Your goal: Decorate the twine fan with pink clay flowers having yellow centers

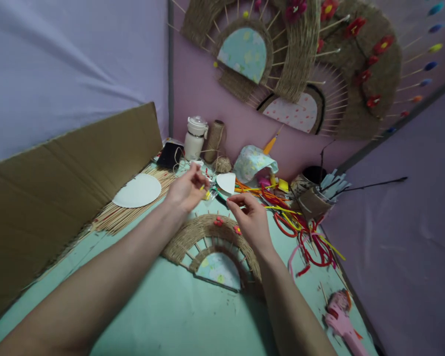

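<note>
Near fan [183,240]: rough, matt twine around a centre of printed cloth [218,269]
Left board [74,163]: matt brown cardboard, faintly creased
Left sticks [113,220]: plain wood, matt
Left disc [138,191]: smooth, matt white paper or card
Far bottle [193,145]: smooth white body, glossy clear plastic lid [197,121]
Right glue gun [341,319]: smooth pink plastic

- The light is soft and a bit dim. I can't tell where it comes from.
- The left wall [74,59] looks pale and bright. The right wall [400,247] looks darker.
- The white oval [138,191] stands out brightly.
- A dark shadow lies on the green table [163,316] beside the right arm [289,296].
- The left hand [188,187] and right hand [250,217] look a little fuzzy.
- Near the bottom, both arms look stretched.
</note>
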`<act>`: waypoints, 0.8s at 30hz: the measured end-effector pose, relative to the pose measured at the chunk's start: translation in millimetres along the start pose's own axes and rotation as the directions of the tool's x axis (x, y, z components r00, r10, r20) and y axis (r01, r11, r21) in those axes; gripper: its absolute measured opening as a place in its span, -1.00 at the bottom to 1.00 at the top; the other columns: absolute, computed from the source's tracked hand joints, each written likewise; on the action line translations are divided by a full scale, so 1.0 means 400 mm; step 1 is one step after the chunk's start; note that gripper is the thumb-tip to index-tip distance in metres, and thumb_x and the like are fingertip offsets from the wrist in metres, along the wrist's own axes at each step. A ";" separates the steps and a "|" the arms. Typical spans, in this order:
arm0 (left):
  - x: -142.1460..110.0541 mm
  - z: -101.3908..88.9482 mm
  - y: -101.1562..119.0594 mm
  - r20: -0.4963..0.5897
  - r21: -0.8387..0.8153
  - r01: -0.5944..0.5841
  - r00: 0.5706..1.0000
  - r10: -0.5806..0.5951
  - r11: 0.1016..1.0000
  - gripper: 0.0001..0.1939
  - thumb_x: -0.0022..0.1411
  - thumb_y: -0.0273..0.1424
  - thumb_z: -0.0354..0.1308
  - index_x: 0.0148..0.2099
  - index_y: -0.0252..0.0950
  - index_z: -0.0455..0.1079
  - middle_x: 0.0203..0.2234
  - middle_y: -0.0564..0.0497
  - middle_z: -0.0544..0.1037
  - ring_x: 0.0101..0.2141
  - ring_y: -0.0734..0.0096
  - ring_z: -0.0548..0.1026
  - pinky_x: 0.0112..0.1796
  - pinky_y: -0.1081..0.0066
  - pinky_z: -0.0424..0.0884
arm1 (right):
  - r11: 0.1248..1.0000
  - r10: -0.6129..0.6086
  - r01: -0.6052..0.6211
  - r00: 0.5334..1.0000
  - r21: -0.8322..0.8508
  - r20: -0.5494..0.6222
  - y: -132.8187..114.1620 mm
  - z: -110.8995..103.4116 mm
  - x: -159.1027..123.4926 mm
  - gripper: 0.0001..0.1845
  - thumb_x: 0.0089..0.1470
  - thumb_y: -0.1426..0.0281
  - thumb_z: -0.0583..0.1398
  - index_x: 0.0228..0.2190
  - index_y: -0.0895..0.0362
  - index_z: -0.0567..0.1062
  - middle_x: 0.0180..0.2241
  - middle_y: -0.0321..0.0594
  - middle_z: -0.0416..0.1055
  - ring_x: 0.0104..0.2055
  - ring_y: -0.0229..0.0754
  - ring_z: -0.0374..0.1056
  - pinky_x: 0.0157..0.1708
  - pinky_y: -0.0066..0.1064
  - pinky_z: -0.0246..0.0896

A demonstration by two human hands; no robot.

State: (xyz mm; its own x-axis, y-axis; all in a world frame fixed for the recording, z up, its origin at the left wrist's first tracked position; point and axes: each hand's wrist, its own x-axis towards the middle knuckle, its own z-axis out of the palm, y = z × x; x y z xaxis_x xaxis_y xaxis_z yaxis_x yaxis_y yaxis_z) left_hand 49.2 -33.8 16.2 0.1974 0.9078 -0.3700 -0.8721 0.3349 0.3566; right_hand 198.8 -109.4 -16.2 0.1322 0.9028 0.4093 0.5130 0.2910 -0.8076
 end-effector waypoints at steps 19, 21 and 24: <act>0.005 0.003 0.173 0.129 -0.060 -0.138 0.981 0.145 0.989 -0.66 0.42 -0.44 -0.14 -0.39 -0.33 0.32 -0.73 0.18 0.14 -0.73 0.66 0.09 -0.68 0.62 0.07 | 0.845 -0.190 0.348 0.905 -0.406 0.381 0.066 0.296 0.163 -0.80 0.18 0.45 0.14 -0.32 0.12 0.59 -0.27 -0.14 0.40 -0.17 -0.12 0.29 -0.16 -0.36 0.17; 0.000 0.003 0.174 0.142 -0.052 -0.126 0.981 0.132 0.991 -0.67 0.42 -0.44 -0.14 -0.39 -0.33 0.31 -0.74 0.18 0.13 -0.73 0.64 0.09 -0.67 0.62 0.07 | 0.819 -0.201 0.381 0.891 -0.430 0.408 0.077 0.309 0.163 -0.78 0.19 0.43 0.14 -0.33 0.09 0.61 -0.27 -0.14 0.38 -0.14 -0.10 0.27 -0.16 -0.35 0.16; -0.002 0.004 0.175 0.148 -0.048 -0.119 0.981 0.125 0.992 -0.67 0.43 -0.44 -0.16 -0.39 -0.34 0.29 -0.74 0.18 0.13 -0.73 0.64 0.08 -0.67 0.62 0.07 | 0.785 -0.213 0.421 0.873 -0.455 0.440 0.089 0.315 0.161 -0.78 0.19 0.41 0.15 -0.33 0.06 0.62 -0.27 -0.15 0.37 -0.13 -0.08 0.24 -0.18 -0.34 0.15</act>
State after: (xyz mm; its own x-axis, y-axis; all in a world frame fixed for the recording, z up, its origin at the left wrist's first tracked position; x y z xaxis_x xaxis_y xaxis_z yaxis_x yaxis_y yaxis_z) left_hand -11.2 -10.7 43.0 0.1512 0.9698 -0.1915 -0.9097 0.2123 0.3568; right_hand 118.7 -1.0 -72.2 -0.3667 0.8652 0.3421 0.8442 0.4639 -0.2684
